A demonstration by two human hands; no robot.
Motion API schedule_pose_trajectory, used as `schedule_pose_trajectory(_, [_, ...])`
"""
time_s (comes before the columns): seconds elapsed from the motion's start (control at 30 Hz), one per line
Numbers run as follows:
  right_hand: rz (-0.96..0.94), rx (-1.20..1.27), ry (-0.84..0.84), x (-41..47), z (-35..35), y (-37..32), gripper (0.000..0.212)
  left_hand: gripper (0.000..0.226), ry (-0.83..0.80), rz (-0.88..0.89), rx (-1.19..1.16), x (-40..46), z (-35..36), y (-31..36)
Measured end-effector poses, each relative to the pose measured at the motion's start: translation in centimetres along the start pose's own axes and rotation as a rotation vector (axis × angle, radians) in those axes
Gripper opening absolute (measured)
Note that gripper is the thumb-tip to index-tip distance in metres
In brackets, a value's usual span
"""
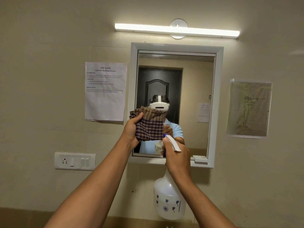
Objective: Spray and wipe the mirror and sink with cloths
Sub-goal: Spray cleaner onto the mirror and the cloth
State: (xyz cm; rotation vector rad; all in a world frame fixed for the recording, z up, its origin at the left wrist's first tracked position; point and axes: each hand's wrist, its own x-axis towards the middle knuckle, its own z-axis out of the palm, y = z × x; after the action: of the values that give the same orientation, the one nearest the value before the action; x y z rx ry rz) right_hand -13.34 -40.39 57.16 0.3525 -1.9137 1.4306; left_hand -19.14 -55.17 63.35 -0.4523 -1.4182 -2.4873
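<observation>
Now, from the head view, both my arms reach up toward the mirror point(194, 89). My left hand point(131, 130) grips a folded checked cloth point(150, 125), brown and purple: the thumb lies across its left edge and the fingers curl behind it, so the cloth stands roughly upright in front of the lower left part of the glass. Whether the cloth touches the glass I cannot tell.

My right hand point(178, 155) is wrapped tight round the neck of a spray bottle point(169, 199). The white trigger head point(173, 143) sticks out above my fingers and its nozzle points up and left, toward the cloth and the glass; its tip is just beside the lower right corner of the cloth. The bottle's long axis runs close to vertical, body hanging below my hand. The body is translucent white with small blue flower prints; how much liquid it holds I cannot tell.

The mirror sits in a white frame point(217, 99), taller than wide, and shows a dark door, my headset and both hands in reflection. A small white latch point(199, 159) sits at the frame's lower right.

Above the frame a lit tube lamp point(177, 30) runs level. Left of the mirror a printed sheet point(105, 96) is stuck to the wall, and below it is a switch plate point(74, 161). Right of the mirror hangs a sheet with a line drawing point(249, 109) of a standing figure. The sink is out of view.
</observation>
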Motion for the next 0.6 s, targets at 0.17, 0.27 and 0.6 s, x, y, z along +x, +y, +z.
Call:
schedule_pose_trajectory(0.17, [-0.008,0.061,0.046,2.3,-0.3,-1.1,0.027,0.026,0.016,0.019,-0.034,0.0,-1.3,1.2])
schedule_pose_trajectory(0.27, [-0.087,0.035,0.07,5.1,-0.1,-2.6,0.033,0.026,0.042,0.047,-0.049,0.2,-2.8,2.2])
schedule_pose_trajectory(0.6, [-0.29,0.079,0.092,12.1,2.7,-11.3,0.035,0.033,0.188,0.058,-0.054,0.2,-6.8,3.4])
